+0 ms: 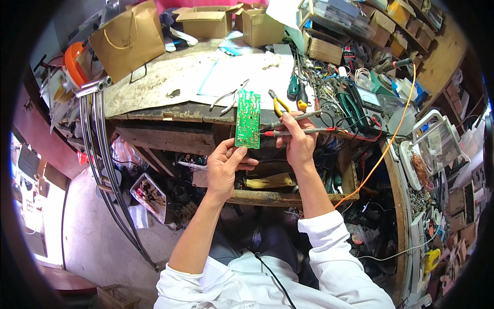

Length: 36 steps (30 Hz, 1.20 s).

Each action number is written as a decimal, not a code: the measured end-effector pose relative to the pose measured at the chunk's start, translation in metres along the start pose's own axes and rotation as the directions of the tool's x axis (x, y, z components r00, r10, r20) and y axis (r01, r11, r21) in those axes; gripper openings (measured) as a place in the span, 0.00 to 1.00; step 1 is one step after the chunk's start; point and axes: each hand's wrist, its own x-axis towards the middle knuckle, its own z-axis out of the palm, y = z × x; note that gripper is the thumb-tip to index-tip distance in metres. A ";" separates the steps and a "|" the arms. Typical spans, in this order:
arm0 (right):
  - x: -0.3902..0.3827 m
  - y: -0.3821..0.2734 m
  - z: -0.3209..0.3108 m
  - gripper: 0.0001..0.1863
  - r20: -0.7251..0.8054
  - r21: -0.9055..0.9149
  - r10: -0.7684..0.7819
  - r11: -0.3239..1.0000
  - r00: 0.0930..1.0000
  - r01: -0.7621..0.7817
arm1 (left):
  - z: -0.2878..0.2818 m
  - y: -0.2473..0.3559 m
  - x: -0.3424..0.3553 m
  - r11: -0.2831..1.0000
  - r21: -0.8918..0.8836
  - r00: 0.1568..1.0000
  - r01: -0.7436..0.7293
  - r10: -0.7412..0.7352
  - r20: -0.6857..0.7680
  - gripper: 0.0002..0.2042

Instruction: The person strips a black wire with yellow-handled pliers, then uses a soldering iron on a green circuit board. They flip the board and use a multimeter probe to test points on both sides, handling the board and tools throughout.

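Note:
My left hand (225,167) pinches the lower end of a green circuit board (248,121) between thumb and fingers, holding it upright above the bench's front edge. The board's soldered side faces me. My right hand (300,139) is closed around two test probes, a red one (319,131) and a dark one (271,125). Their tips point left at the board's right edge; whether they touch it, I cannot tell. A red lead runs from the probes toward a meter (368,98) on the right. Just beyond the board lie pliers (226,100) and yellow-handled pliers (279,105).
Screwdrivers (293,87) and tangled wires lie at the bench's right. Cardboard boxes (206,23) and a brown paper bag (128,41) stand at the back. Below my hands is an open drawer (288,198). An orange cord (393,139) hangs at right; a metal-legged stool (98,129) is at left.

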 end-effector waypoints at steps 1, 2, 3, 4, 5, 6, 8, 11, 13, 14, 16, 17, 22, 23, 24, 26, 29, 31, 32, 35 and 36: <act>0.000 0.000 0.000 0.09 -0.001 -0.002 0.003 1.000 1.000 -0.003 | 0.000 0.000 0.000 1.000 -0.002 1.000 0.001 -0.001 0.000 0.13; 0.000 0.000 0.000 0.09 -0.001 0.000 0.000 1.000 1.000 0.000 | 0.000 0.000 0.000 1.000 0.000 1.000 0.002 -0.002 -0.002 0.13; 0.000 0.000 0.001 0.08 0.000 0.002 -0.003 1.000 1.000 0.003 | 0.000 0.000 0.000 1.000 0.001 1.000 0.003 -0.003 -0.005 0.13; 0.000 0.000 0.001 0.08 0.000 0.004 -0.007 1.000 1.000 0.007 | 0.000 0.001 0.000 1.000 0.002 1.000 0.004 -0.004 -0.008 0.13; 0.000 0.001 0.001 0.08 0.004 0.008 -0.009 1.000 1.000 0.008 | -0.001 0.001 -0.001 1.000 0.000 1.000 0.001 -0.001 -0.006 0.13; 0.000 0.002 0.000 0.08 0.009 0.012 -0.010 1.000 1.000 0.010 | -0.001 0.000 -0.001 1.000 -0.002 1.000 -0.001 0.001 -0.004 0.13; 0.000 0.002 0.000 0.08 0.010 0.019 -0.009 1.000 1.000 0.009 | -0.001 0.000 -0.001 1.000 -0.007 1.000 -0.002 0.002 -0.002 0.13; -0.001 0.001 -0.001 0.07 0.018 0.033 -0.001 0.999 1.000 0.000 | -0.001 0.000 0.000 1.000 -0.011 1.000 0.000 0.000 -0.001 0.13; -0.002 0.000 -0.002 0.07 0.064 0.039 -0.001 0.999 0.998 -0.001 | 0.000 0.001 -0.001 1.000 -0.012 1.000 0.000 0.000 -0.001 0.13; -0.002 0.001 -0.002 0.07 0.087 0.043 0.000 0.999 0.996 -0.004 | -0.001 0.001 -0.001 1.000 -0.012 1.000 0.001 -0.001 -0.001 0.13; -0.002 0.001 -0.003 0.06 0.098 0.063 0.009 0.998 0.995 -0.015 | -0.001 0.001 0.000 1.000 -0.011 1.000 0.003 -0.003 0.000 0.13; -0.002 0.001 -0.004 0.06 0.105 0.073 0.013 0.997 0.994 -0.020 | -0.001 0.001 0.000 1.000 -0.013 1.000 0.003 -0.003 0.002 0.13; -0.005 0.000 0.000 0.06 0.173 0.059 0.037 0.997 0.984 -0.048 | -0.001 0.002 -0.001 1.000 0.000 1.000 0.010 -0.010 0.003 0.14; -0.006 0.001 0.001 0.06 0.184 0.059 0.041 0.997 0.982 -0.053 | -0.001 0.001 0.000 1.000 0.009 1.000 0.007 -0.007 0.007 0.14; -0.006 0.001 0.001 0.06 0.189 0.048 0.046 0.997 0.981 -0.056 | -0.001 0.001 0.000 1.000 0.018 1.000 0.004 -0.004 0.011 0.14; -0.007 0.001 0.002 0.06 0.200 0.028 0.055 0.998 0.978 -0.062 | -0.001 0.000 0.000 1.000 0.031 1.000 0.003 -0.004 0.016 0.14; -0.008 0.002 0.003 0.06 0.203 0.014 0.052 0.998 0.978 -0.056 | -0.001 0.001 0.000 0.999 0.032 1.000 0.012 -0.012 0.020 0.14; -0.008 0.003 0.003 0.06 0.206 0.016 0.052 0.998 0.977 -0.056 | -0.001 0.000 0.000 1.000 0.021 1.000 0.017 -0.017 0.022 0.15; -0.008 0.003 0.003 0.06 0.207 0.017 0.051 0.998 0.977 -0.056 | -0.002 0.000 0.000 1.000 0.020 1.000 0.017 -0.017 0.023 0.15; -0.008 0.004 0.003 0.07 0.200 0.016 0.052 0.998 0.978 -0.056 | -0.002 0.000 0.000 1.000 0.019 1.000 0.017 -0.018 0.025 0.15; -0.008 0.004 0.003 0.07 0.200 0.018 0.052 0.998 0.979 -0.056 | -0.002 0.001 0.000 1.000 0.020 1.000 0.018 -0.018 0.026 0.15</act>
